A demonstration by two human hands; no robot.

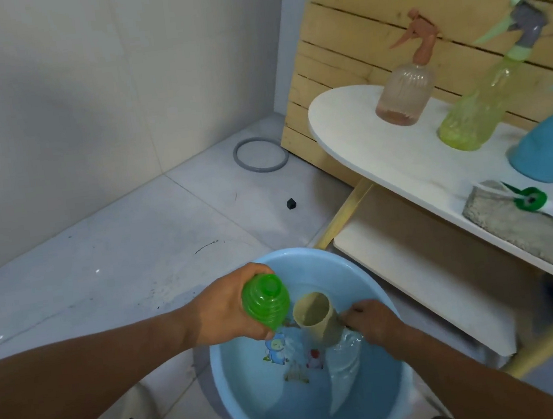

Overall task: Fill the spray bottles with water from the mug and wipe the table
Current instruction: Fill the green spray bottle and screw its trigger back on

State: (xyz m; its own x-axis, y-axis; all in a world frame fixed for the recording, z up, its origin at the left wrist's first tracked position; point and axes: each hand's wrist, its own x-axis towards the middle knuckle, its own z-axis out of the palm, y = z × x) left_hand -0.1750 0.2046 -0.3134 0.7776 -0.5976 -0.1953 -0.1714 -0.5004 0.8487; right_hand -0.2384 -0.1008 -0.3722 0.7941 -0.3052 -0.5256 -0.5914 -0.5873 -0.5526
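Both forearms reach forward over a light blue basin [241,396] on the floor; the basin holds clear water and shows printed cartoon figures on its bottom. Left hand [226,306]: fingers curled around a green ribbed spray bottle [265,302], which has no spray head fitted and is held above the basin with its open neck toward the camera. Right hand [372,322]: fingers closed on the handle side of a beige mug [317,318], which is tilted, its open mouth facing up and left, its base at the water surface where the water is disturbed. Mug and green bottle sit just beside each other. Contents of the mug cannot be determined. To the right stands a white tabletop [343,115] carrying a pink spray bottle [404,91] with a little liquid at the bottom, a yellow-green spray bottle [471,118], a blue bottle [550,147] cut by the frame edge, a grey cloth [529,235], and a green spray head [529,199] resting on the cloth.
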